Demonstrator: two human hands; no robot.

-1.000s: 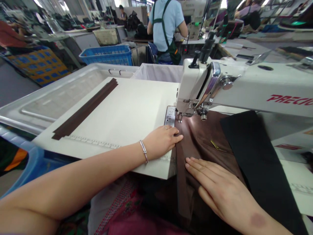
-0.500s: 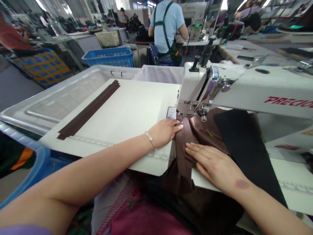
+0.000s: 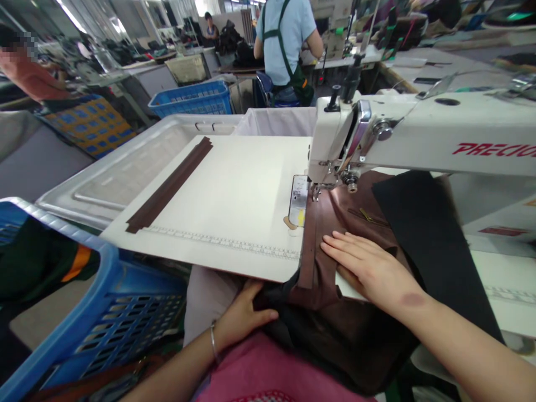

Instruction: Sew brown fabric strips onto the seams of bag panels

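Brown fabric (image 3: 335, 209) lies under the presser foot (image 3: 316, 192) of a white sewing machine (image 3: 419, 131) and hangs over the table's front edge. My right hand (image 3: 364, 262) rests flat on it, fingers stretched out. A brown strip (image 3: 309, 251) runs along the fabric's left side. Down by my lap, my left hand (image 3: 245, 315) is beside the dark hanging material (image 3: 288, 318), thumb spread from the forefinger; its other fingers are partly hidden. A short zipper (image 3: 367, 216) shows on the brown fabric, and a black piece (image 3: 422, 234) lies to its right.
A stack of brown strips (image 3: 171, 184) lies on the left of the white table (image 3: 238, 195), which bears a printed ruler. Blue baskets (image 3: 104, 285) (image 3: 192, 99) and a clear plastic tub (image 3: 113, 192) stand around it. A co-worker (image 3: 287, 44) sits ahead.
My left hand has left the fabric by the presser foot and dropped toward my lap, below the table edge. My right hand stays on the brown fabric. The view has shifted slightly.
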